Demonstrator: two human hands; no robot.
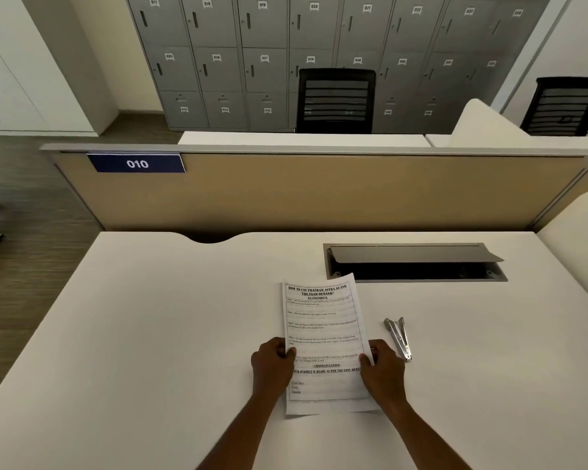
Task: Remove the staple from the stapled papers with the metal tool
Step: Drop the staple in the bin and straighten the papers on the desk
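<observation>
Stapled papers [323, 337] on desk [150, 334], left hand [272, 362] and right hand [382, 368] each pinching a side edge, metal tool [399, 337] lying untouched just right — staple itself too small to make out

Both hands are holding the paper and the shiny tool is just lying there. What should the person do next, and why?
Probably let go with the right hand and pick up the metal tool. It lies untouched on the desk just beside that hand, while the left hand can keep holding the papers. The staple itself is too small to see here.
</observation>
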